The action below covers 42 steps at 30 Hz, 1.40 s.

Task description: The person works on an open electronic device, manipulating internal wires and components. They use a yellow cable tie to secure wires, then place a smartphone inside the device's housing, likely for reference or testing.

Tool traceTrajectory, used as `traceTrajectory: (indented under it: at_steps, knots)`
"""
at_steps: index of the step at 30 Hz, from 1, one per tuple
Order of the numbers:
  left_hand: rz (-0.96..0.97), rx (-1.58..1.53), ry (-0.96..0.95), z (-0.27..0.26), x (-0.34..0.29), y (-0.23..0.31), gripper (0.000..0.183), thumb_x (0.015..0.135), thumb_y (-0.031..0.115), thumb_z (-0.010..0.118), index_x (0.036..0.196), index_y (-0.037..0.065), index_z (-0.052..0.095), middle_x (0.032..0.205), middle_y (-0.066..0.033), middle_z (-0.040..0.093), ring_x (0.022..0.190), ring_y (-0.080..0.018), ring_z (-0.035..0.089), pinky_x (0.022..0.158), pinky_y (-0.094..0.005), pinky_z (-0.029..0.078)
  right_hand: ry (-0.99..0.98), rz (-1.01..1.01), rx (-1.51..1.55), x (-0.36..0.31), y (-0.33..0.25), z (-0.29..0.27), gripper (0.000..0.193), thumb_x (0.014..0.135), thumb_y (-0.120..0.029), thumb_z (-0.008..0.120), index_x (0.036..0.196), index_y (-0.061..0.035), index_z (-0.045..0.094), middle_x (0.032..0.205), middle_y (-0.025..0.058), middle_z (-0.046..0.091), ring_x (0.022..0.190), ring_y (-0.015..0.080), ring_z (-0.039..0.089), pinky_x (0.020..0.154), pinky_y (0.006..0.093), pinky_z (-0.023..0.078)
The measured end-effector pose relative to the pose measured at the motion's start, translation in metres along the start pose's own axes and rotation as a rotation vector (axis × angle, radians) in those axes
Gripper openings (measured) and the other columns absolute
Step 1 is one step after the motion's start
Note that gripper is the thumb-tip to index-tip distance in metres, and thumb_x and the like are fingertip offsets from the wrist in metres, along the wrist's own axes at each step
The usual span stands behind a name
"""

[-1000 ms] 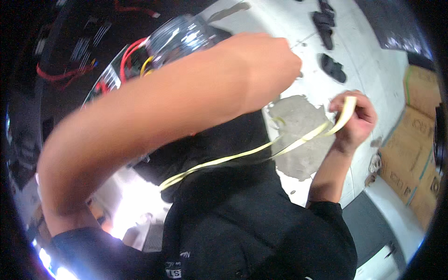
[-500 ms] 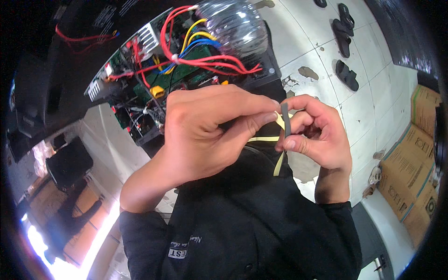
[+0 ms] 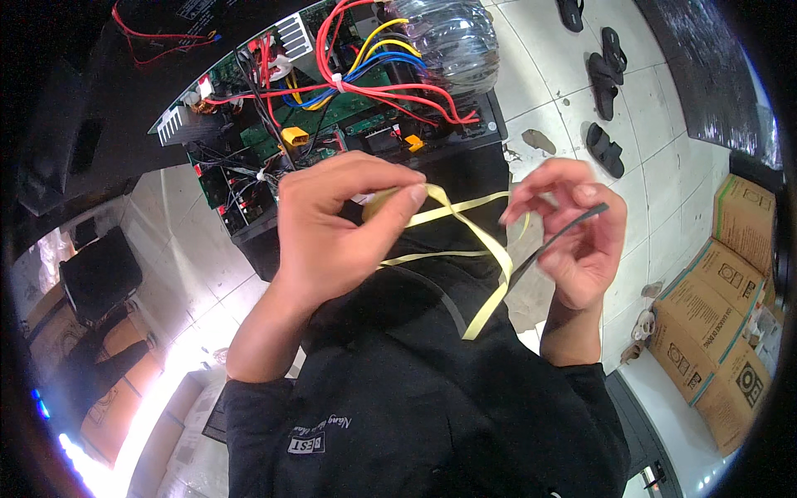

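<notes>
My left hand (image 3: 336,228) is closed in a pinch, thumb against forefinger, on a thin pale yellow strip (image 3: 487,311). The strip twists and hangs in loops between my hands, over my dark clothing. My right hand (image 3: 577,241), slightly blurred, has curled fingers with a narrow dark grey strip (image 3: 585,217) running through them. That dark strip slants down towards the yellow one. Beyond my hands lies an opened electronic unit with a green circuit board (image 3: 332,116), red wires (image 3: 390,90) and a plastic-wrapped coil (image 3: 452,46).
Black sandals (image 3: 604,151) lie on the tiled floor (image 3: 652,120) at the upper right. Cardboard boxes (image 3: 706,332) stand along the right side. A black chair (image 3: 112,266) is at the left. Large black cabinets (image 3: 79,124) edge the upper left.
My hands have moved apart, the left to the left and the right to the right. More of the yellow strip now shows between them, in looser loops. The view has shifted slightly.
</notes>
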<state>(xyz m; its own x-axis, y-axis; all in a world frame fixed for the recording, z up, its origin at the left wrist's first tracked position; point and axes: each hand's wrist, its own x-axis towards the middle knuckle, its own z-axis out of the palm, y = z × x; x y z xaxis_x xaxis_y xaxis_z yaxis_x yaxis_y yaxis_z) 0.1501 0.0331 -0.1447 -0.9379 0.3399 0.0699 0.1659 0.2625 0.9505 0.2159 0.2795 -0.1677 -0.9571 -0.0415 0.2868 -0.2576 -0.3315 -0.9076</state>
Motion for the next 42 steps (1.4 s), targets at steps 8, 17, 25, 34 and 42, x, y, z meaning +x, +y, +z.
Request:
traceTrajectory:
  at_steps: [8, 17, 25, 34, 42]
  knots:
    - [0.326, 0.178, -0.23, -0.025, -0.007, 0.069, 0.058, 0.07, 0.016, 0.079, 0.121, -0.008, 0.069, 0.118, -0.0258, 0.07, 0.106, -0.0355, 0.069, 0.094, -0.0413, 0.052, 0.073, -0.285, -0.642, 0.015, -0.027, 0.027, 0.034, 0.083, 0.006, 0.069, 0.111, -0.0143, 0.071, 0.132, 0.021, 0.049, 0.116, 0.0342, 0.058, 0.093, 0.0467, 0.056]
    - [0.276, -0.01, -0.121, -0.031, -0.009, 0.074, 0.028, 0.067, -0.006, 0.084, 0.093, 0.003, 0.079, 0.08, -0.0068, 0.075, 0.072, -0.0202, 0.067, 0.067, -0.0289, 0.05, 0.037, -0.489, -1.032, 0.061, -0.043, 0.054, 0.043, 0.08, 0.015, 0.059, 0.114, -0.0048, 0.076, 0.137, 0.0228, 0.053, 0.12, 0.0322, 0.061, 0.097, 0.0402, 0.054]
    - [0.385, -0.364, -0.052, -0.055, -0.026, 0.051, 0.021, 0.068, 0.009, 0.084, 0.089, 0.009, 0.083, 0.081, -0.0055, 0.078, 0.07, -0.0154, 0.061, 0.07, -0.0291, 0.041, -0.373, -0.23, -0.271, 0.071, -0.007, 0.082, 0.032, 0.074, 0.004, 0.074, 0.105, -0.0024, 0.075, 0.105, 0.0113, 0.072, 0.095, 0.0299, 0.069, 0.091, 0.0406, 0.053]
    - [0.601, -0.268, -0.179, -0.072, -0.032, 0.053, 0.017, 0.081, 0.026, 0.077, 0.091, 0.015, 0.085, 0.09, 0.0001, 0.08, 0.072, -0.0158, 0.045, 0.071, -0.0312, 0.035, -0.246, -0.588, -0.474, 0.07, 0.009, 0.098, 0.023, 0.068, 0.0, 0.083, 0.089, -0.0018, 0.075, 0.078, 0.0065, 0.065, 0.069, 0.024, 0.063, 0.069, 0.0374, 0.052]
    - [0.822, -0.292, -0.244, -0.084, -0.056, 0.082, 0.009, 0.086, 0.013, 0.077, 0.086, 0.019, 0.084, 0.088, 0.0068, 0.079, 0.075, -0.0093, 0.04, 0.07, -0.0339, 0.024, 0.305, -0.155, -0.703, 0.056, -0.003, 0.024, 0.006, 0.084, -0.002, 0.074, 0.089, 0.0004, 0.073, 0.078, 0.0042, 0.07, 0.067, 0.008, 0.062, 0.062, 0.0247, 0.049]
